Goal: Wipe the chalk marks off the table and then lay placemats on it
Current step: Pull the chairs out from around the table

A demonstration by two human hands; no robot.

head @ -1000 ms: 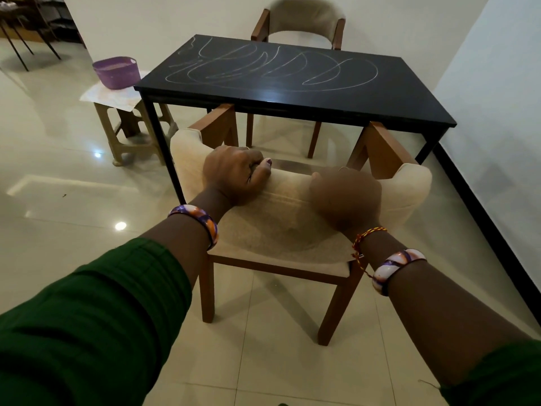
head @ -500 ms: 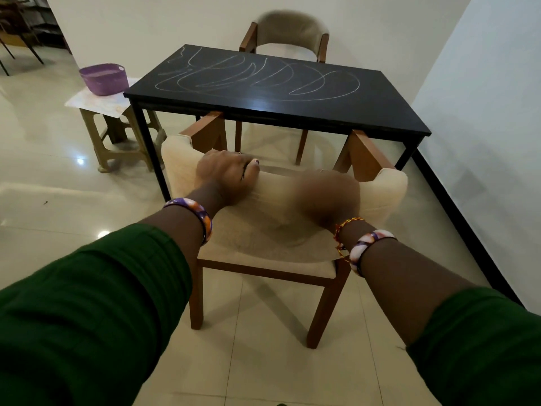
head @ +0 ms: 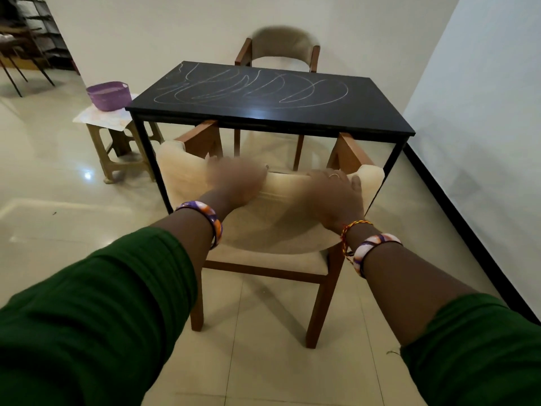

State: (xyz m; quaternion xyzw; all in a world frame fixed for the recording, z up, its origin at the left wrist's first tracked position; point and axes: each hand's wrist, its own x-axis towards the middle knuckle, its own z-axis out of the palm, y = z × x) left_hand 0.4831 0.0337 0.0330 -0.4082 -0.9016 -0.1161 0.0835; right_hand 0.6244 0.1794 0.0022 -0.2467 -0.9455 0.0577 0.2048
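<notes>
A black table stands ahead, with looping white chalk marks over its far half. A wooden chair with a beige padded back is right in front of me, its arms at the table's near edge. Both my hands rest on the top of the chair's backrest. My left hand is blurred and curled over the rim left of centre. My right hand grips the rim further right. No placemat or wiping cloth is visible.
A purple basket sits on a small beige stool to the left of the table. A second chair stands behind the table against the wall. A white wall with a black skirting runs along the right.
Both hands have shifted along the backrest, and the chair has moved closer to the table, its arms now reaching the table's near edge. The view has shifted slightly.
</notes>
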